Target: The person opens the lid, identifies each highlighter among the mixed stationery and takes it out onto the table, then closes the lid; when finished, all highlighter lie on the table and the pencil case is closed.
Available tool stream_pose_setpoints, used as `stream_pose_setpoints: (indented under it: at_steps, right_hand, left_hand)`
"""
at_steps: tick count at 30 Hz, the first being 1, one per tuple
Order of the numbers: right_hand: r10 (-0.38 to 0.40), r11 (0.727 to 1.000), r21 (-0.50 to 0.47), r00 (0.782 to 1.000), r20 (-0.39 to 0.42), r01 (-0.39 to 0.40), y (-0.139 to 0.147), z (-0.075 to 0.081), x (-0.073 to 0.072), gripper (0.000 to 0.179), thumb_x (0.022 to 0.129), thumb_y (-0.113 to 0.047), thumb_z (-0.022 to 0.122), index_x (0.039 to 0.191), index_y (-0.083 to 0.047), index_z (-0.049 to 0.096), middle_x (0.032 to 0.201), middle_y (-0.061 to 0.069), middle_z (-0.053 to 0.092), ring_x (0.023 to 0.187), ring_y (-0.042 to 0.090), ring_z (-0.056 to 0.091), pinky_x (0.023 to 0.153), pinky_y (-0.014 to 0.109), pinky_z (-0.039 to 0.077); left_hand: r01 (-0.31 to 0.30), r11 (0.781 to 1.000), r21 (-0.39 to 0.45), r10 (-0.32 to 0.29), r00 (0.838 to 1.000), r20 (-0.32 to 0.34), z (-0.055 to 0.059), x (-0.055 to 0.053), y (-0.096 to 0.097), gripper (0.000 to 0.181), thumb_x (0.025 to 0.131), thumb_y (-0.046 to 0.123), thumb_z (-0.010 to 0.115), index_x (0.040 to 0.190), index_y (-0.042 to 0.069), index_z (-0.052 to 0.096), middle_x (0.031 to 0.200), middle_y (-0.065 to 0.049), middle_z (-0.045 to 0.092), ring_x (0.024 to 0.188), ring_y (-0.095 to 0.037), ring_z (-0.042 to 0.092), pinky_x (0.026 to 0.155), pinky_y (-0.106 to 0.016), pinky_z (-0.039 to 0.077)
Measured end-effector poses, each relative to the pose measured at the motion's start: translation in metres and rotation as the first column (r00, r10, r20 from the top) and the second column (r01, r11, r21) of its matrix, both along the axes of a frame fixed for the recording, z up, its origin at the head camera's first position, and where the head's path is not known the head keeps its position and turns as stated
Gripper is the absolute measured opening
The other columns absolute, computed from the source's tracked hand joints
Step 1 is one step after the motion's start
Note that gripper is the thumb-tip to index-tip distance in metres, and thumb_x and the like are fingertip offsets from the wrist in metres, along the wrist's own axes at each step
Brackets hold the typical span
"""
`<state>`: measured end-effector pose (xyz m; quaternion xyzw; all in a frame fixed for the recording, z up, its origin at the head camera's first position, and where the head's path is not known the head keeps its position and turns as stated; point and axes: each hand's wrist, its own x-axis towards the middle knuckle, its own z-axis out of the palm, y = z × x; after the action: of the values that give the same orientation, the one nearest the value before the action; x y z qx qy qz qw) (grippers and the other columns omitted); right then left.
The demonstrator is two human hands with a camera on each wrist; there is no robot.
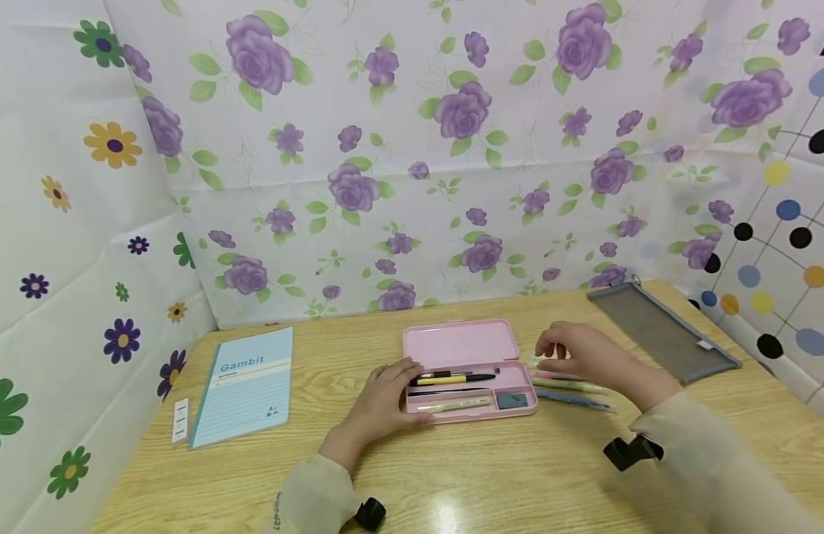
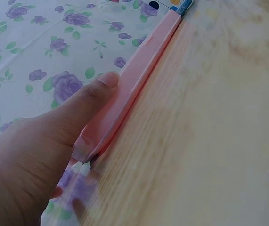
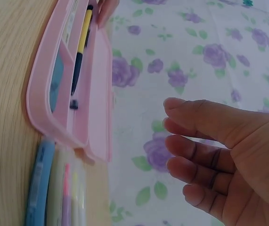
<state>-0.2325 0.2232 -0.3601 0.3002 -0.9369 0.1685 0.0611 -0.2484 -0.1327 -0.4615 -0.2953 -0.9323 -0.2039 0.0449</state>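
Note:
A pink pencil case [image 1: 460, 343] lies on the table with its lid laid back. My left hand [image 1: 380, 399] grips its left end, the thumb on the front wall [image 2: 141, 61] and the other fingers at the back. Inside are a yellow-and-black pen [image 1: 452, 380], a few slim pens and a dark blue-grey eraser [image 1: 512, 400] in the right front compartment. Over the right side my right hand [image 3: 233, 160] hovers with loosely curled fingers, holding nothing. Below it, several pens lie by the case's right end, among them a blue pen [image 1: 575, 400] and a pink-and-purple one [image 3: 67, 195].
A light blue notebook [image 1: 251, 389] lies at the left, with a small white strip [image 1: 180, 420] beside it. At the back right is a grey mesh zip pouch [image 1: 665, 330]. Floral cloth [image 1: 412, 170] hangs behind the table [image 1: 505, 475].

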Motion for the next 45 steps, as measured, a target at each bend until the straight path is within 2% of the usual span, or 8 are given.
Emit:
stream_pose_setpoints:
  at_steps: [6,18,25,32,38,45]
  right_hand:
    - [0.065,0.997,-0.033,0.998,-0.002,-0.065,-0.021,-0.007,-0.002,0.008,0.084,-0.015,0.073,0.091,-0.012,0.069,0.082,-0.006,0.059,0.068,0.001,0.048,0.056,0.019,0.044]
    - [0.085,0.996,-0.027,0.988,0.128,-0.083,-0.050,-0.025,-0.006,0.009,0.088,-0.017,0.070,0.095,-0.012,0.069,0.085,-0.005,0.059,0.070,0.001,0.049,0.059,0.018,0.045]
    - [0.126,0.992,-0.035,0.988,0.092,-0.123,-0.066,-0.036,-0.008,0.009,0.087,-0.016,0.071,0.093,-0.011,0.068,0.084,-0.003,0.060,0.069,0.004,0.051,0.058,0.017,0.045]
    - [0.134,0.991,-0.022,0.981,0.138,-0.132,-0.078,-0.044,-0.007,0.013,0.089,-0.017,0.069,0.101,-0.012,0.069,0.085,-0.004,0.060,0.066,-0.002,0.048,0.058,0.016,0.044]
    - [0.146,0.989,-0.027,0.981,0.125,-0.143,-0.086,-0.050,-0.008,0.009,0.088,-0.014,0.069,0.097,-0.014,0.070,0.083,-0.005,0.060,0.066,0.001,0.048,0.057,0.015,0.043]
    - [0.147,0.988,0.028,0.987,0.059,-0.149,-0.093,-0.061,-0.008,0.008,0.086,-0.018,0.072,0.094,-0.018,0.073,0.089,-0.007,0.065,0.072,0.004,0.055,0.063,0.017,0.048]
  left_hand:
    - [-0.002,1.000,-0.008,0.002,1.000,0.004,-0.002,-0.001,-0.001,0.087,0.075,0.064,0.070,0.144,0.016,0.046,0.151,-0.006,0.042,0.141,-0.024,0.037,0.117,-0.051,0.028]
    - [0.000,1.000,-0.012,0.000,1.000,-0.001,-0.001,0.000,0.001,0.087,0.076,0.062,0.070,0.144,0.015,0.046,0.151,-0.006,0.042,0.141,-0.025,0.037,0.117,-0.051,0.028]
    - [-0.011,1.000,-0.011,0.011,1.000,0.012,0.000,0.000,0.000,0.086,0.075,0.063,0.071,0.143,0.016,0.046,0.151,-0.005,0.042,0.141,-0.025,0.037,0.117,-0.051,0.028]
    - [-0.008,1.000,-0.017,0.008,1.000,0.006,0.000,-0.001,0.001,0.088,0.075,0.063,0.071,0.144,0.015,0.045,0.151,-0.006,0.041,0.141,-0.025,0.037,0.116,-0.050,0.029]
    - [-0.008,1.000,-0.014,0.008,1.000,-0.006,0.001,0.000,0.001,0.088,0.075,0.062,0.072,0.144,0.014,0.046,0.150,-0.007,0.043,0.140,-0.024,0.039,0.116,-0.050,0.029]
    - [0.002,1.000,-0.013,-0.002,1.000,-0.017,0.004,0.001,0.001,0.088,0.074,0.061,0.073,0.143,0.013,0.047,0.149,-0.007,0.044,0.140,-0.024,0.039,0.116,-0.050,0.030]
